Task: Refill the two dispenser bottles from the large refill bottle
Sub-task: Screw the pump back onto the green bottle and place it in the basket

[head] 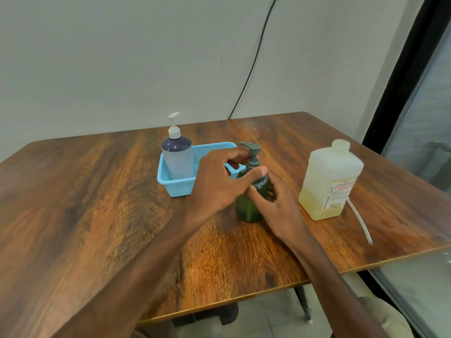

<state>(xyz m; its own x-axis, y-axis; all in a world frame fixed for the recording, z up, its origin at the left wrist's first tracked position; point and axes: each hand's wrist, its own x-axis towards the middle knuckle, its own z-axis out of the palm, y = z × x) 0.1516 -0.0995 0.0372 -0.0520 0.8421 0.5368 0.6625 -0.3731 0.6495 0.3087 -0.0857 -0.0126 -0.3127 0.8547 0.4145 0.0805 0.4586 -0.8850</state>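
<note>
A dark green dispenser bottle [247, 208] with its pump [252, 148] on stands upright at the table's middle. My right hand [280, 211] grips its body from the right, thumb on the front and fingers round the back. My left hand [214, 181] comes in from the left and closes round the pump collar, thumb lying across the bottle's shoulder. A second dispenser bottle [178, 159], white with a dark top and a white pump, stands in a blue basket [170, 189] behind. The large translucent refill bottle [329, 181], capped and part full of yellowish liquid, stands to the right.
A white tube [360, 220] lies on the wooden table [109, 191] beside the refill bottle, near the right edge. A black cable [253, 57] runs down the wall behind. A dark window frame [400, 81] borders the right side.
</note>
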